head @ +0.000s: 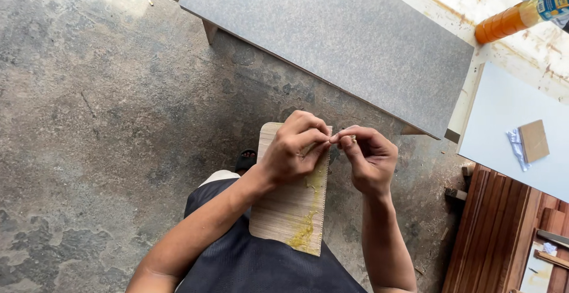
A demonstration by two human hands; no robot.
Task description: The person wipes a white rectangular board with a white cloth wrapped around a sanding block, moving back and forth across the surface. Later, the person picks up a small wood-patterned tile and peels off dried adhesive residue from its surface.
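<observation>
Left hand: the left hand (294,149) is curled over the top right corner of the board (290,210), fingers bent tight and thumb pressed toward the forefinger, pinching at something small at the board's upper edge.
Right hand: the right hand (370,159) meets the left just past the board's right edge; its thumb and forefinger are closed on a small pale bit (352,138) that shows between the fingertips. What that bit is cannot be told.
Board: a light wood-grain piece, longer than wide, lying over the person's lap on dark shorts (255,263), its top under the left hand and its lower end near the knee.
Glue: a yellow smear (306,228) runs down the board's right side, thickest near the lower right corner.
Edge: the board's right edge looks finely toothed or frayed.
Floor: mottled grey concrete (101,121) lies below; a dark sandal (245,160) shows just left of the board.
Panel: a large grey speckled panel (338,38) lies ahead of the hands, well apart from them.
Bottle: an orange bottle (515,17) lies on a stained white surface at the upper right.
White sheet: to the right, a white sheet (504,151) carries a small brown block (534,141) and a crumpled wrapper (515,145).
Wood: reddish planks (492,234) stand at the lower right.
</observation>
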